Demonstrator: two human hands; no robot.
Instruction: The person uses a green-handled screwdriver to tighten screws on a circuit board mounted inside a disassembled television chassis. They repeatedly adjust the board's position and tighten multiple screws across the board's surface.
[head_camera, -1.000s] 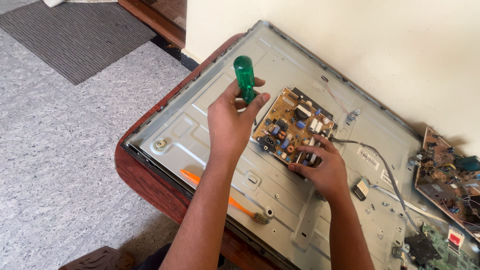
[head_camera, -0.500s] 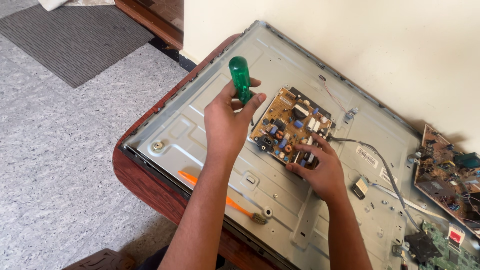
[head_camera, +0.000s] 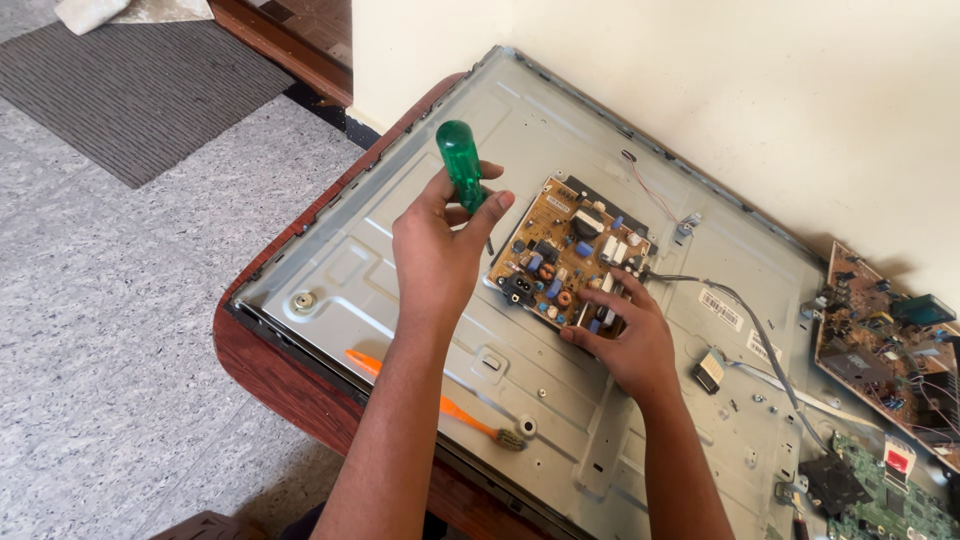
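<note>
My left hand (head_camera: 438, 252) grips a screwdriver with a green handle (head_camera: 462, 164), held upright with its tip down near the left edge of a brown circuit board (head_camera: 568, 251). That board lies on the grey metal back panel (head_camera: 400, 250) of a flat screen. Resting on the board's lower right corner is my right hand (head_camera: 622, 338), fingers spread and pressing on its parts. A thin cable (head_camera: 730, 300) runs from the board toward the right.
An orange-handled tool (head_camera: 440, 403) lies on the panel near its front edge. The panel rests on a dark red wooden table (head_camera: 290, 385). More circuit boards (head_camera: 880, 350) sit at the right. A cream wall stands behind; a grey mat (head_camera: 130, 90) lies on the speckled floor.
The view has shifted slightly. My left hand has tilted the green screwdriver a little to the left while staying over the board's edge. My right hand stays on the board.
</note>
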